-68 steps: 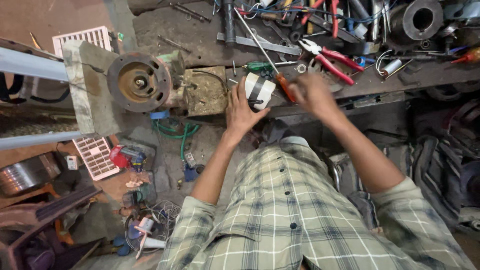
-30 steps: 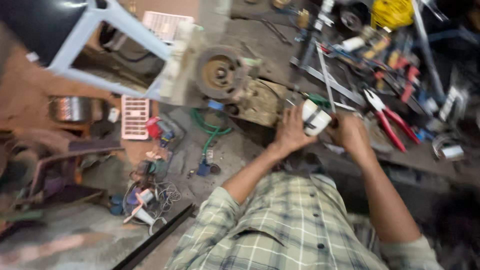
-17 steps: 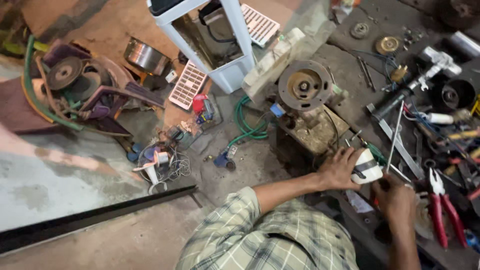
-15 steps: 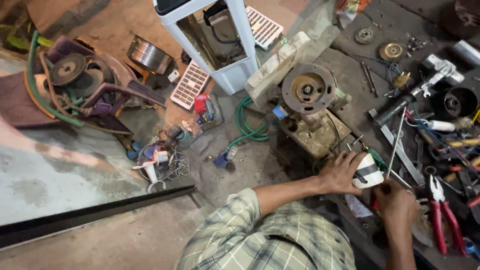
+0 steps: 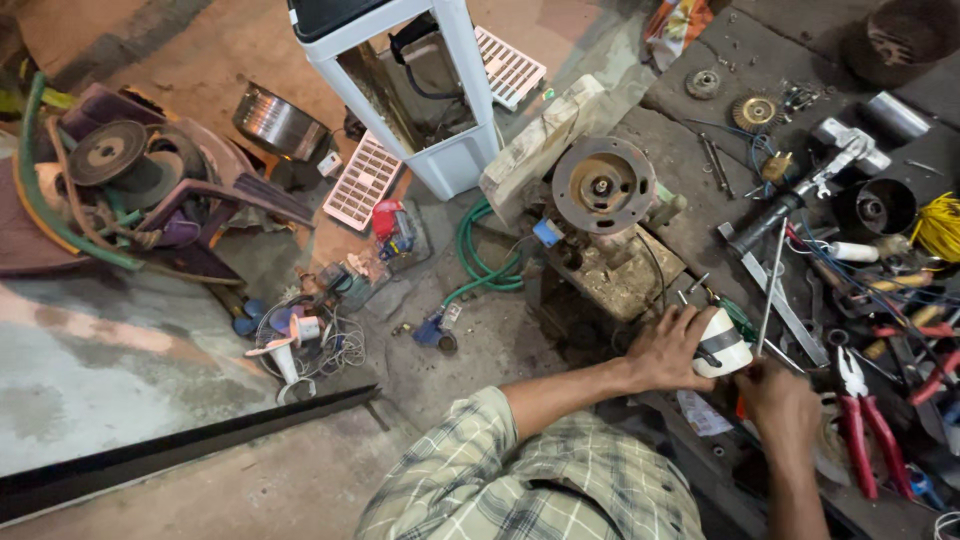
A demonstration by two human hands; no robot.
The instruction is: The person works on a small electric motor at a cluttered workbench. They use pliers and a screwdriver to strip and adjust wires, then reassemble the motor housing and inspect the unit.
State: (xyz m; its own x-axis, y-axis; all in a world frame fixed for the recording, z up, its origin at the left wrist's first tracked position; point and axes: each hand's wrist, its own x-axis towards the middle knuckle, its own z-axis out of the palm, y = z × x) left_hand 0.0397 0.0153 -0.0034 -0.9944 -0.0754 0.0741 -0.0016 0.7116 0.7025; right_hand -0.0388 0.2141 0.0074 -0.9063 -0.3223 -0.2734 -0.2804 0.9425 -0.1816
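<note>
Where the two forearms meet at the lower right of the frame, a small white cylindrical part (image 5: pixel 722 343) with a dark band is held by the left hand (image 5: pixel 668 350), whose fingers are curled closed around its near side. The right hand (image 5: pixel 780 402) is closed in a fist around the handle of a long thin screwdriver (image 5: pixel 768 290), whose shaft rises just beside the white part; whether the shaft touches the part cannot be told.

Items recorded around the hands:
- A rusty motor (image 5: pixel 604 185) with a round disc face, set on a block just above and left of the left hand.
- A coiled green hose (image 5: pixel 478 255), on the ground left of the motor.
- Red-handled pliers (image 5: pixel 862 420), laid at the right of the right hand.
- A white cooler housing (image 5: pixel 420 80), stood at the upper centre of the frame.
- A white grille (image 5: pixel 364 180), laid flat left of the housing.
- A steel pot (image 5: pixel 278 124), upper left.
- A yellow wire coil (image 5: pixel 940 225), at the right edge.
</note>
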